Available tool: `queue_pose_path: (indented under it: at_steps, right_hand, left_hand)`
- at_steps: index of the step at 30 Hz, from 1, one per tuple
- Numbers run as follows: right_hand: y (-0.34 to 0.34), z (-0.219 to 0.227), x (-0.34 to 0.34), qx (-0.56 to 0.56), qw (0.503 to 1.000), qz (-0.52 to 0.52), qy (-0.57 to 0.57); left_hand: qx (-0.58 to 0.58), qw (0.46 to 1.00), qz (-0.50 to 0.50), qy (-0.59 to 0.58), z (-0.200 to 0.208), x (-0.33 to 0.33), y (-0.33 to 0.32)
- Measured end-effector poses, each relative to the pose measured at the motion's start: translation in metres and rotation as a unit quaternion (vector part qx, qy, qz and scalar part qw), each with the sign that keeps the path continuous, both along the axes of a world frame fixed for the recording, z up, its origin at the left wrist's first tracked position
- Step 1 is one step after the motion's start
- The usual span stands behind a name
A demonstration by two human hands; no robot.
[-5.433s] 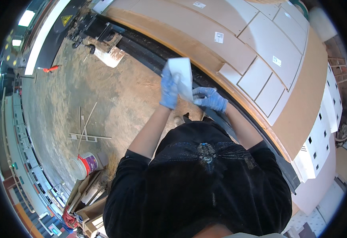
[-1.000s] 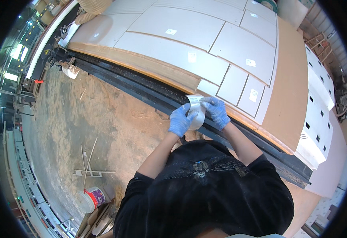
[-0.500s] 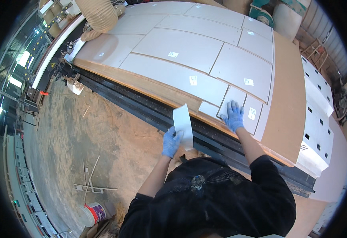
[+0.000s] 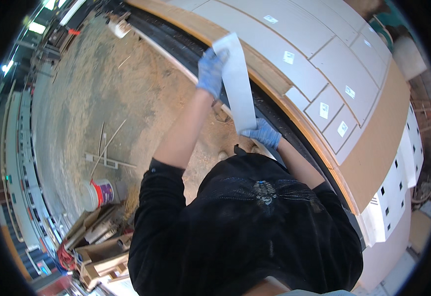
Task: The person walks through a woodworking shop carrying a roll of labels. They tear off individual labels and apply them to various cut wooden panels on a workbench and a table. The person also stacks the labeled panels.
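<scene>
Now your left hand (image 4: 211, 74) and right hand (image 4: 264, 134) pinch the white label strip (image 4: 240, 91) at opposite ends; tugging could tear it.

The head view, a wide fisheye, looks steeply down from above and behind the grip of left hand (image 4: 211, 73) and right hand (image 4: 263, 133) on the white strip (image 4: 241, 91), near enough that the person's torso (image 4: 255, 232) looms below it; floor (image 4: 141, 84) spreads left of the grip, panels (image 4: 343, 61) right
</scene>
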State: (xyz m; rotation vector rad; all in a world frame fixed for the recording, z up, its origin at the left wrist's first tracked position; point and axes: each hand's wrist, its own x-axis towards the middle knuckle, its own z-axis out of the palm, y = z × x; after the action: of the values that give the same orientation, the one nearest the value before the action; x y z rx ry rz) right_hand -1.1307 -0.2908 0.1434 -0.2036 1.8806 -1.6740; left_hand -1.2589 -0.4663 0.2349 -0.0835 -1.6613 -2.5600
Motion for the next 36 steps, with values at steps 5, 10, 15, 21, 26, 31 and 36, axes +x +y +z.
queue_pose_path:
  at_steps: [5,10,15,21,26,31,36]
  right_hand:
    - [-0.018,0.002,0.013,0.009,0.994,-0.045,-0.099]
    - [-0.038,0.016,-0.031,-0.298,0.915,-0.216,-0.168]
    - [-0.052,0.042,-0.089,-0.332,0.883,-0.253,-0.217]
    - [-0.074,0.059,-0.107,-0.326,0.878,-0.281,-0.211]
    - [-0.114,0.036,-0.036,-0.209,0.947,-0.156,-0.185]
    - [-0.151,0.042,0.001,-0.222,0.961,-0.16,0.032]
    - [-0.173,0.056,-0.003,-0.149,0.977,-0.091,0.122]
  left_hand:
    - [0.022,0.994,0.086,-0.061,-0.009,-0.027,-0.076]
    - [-0.136,0.934,-0.288,-0.165,-0.078,0.028,-0.061]
    - [-0.291,0.902,-0.311,-0.067,-0.111,0.119,-0.074]
    - [-0.251,0.94,-0.215,-0.086,-0.098,0.115,-0.114]
    - [-0.114,0.98,-0.117,-0.112,-0.074,0.129,-0.135]
    - [-0.043,0.99,-0.07,-0.116,-0.051,0.13,-0.159]
    - [-0.042,0.994,-0.04,-0.097,-0.042,0.121,-0.162]
